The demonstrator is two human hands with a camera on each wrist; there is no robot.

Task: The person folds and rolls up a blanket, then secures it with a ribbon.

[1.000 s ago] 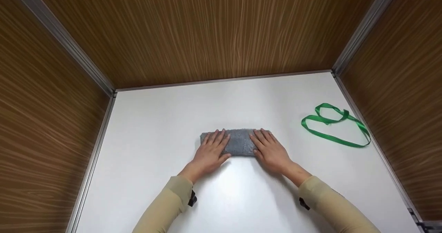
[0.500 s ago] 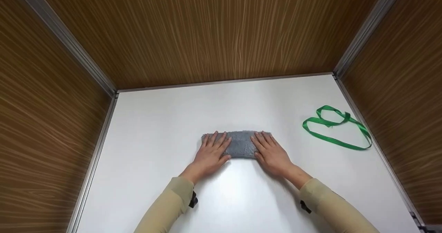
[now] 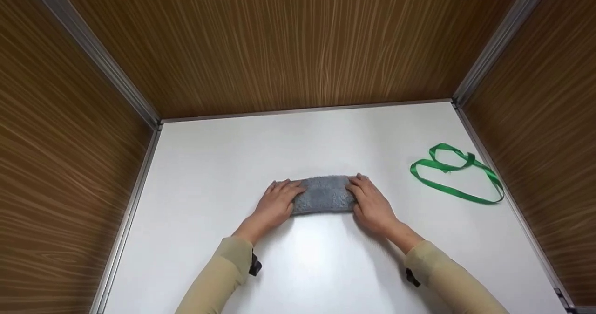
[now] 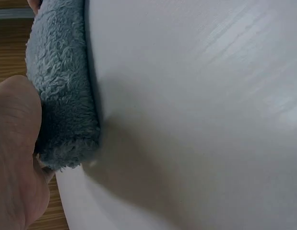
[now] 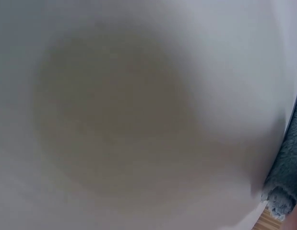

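So from the head view, both arms in beige sleeves (image 3: 219,276) come in from the bottom and angle toward each other over the white table (image 3: 223,165). The left hand (image 3: 274,205) sits at the left end of a folded grey towel (image 3: 323,195), fingers curled over that end and gripping it. The right hand (image 3: 371,203) mirrors it on the right end, fingers bent down over the edge and holding on too. The towel lies flat between them near the middle of the table, long side running left to right, with only its middle stretch uncovered. Well off to the right, close to the wall rail, a green ribbon (image 3: 458,174) lies in loose loops, nowhere near either hand. Wood-grain walls (image 3: 298,44) box the table in on three sides.

Left wrist view is super close: the fluffy towel (image 4: 62,86) is a thick roll-like edge sitting on the table (image 4: 196,105), and the base of the hand (image 4: 16,158) is pressed right against its side.

Right wrist view is mostly blurry white table (image 5: 138,115). Just a corner of the towel (image 5: 288,167) pokes in at the right edge; the hand itself barely shows here, so no grip detail from this one.
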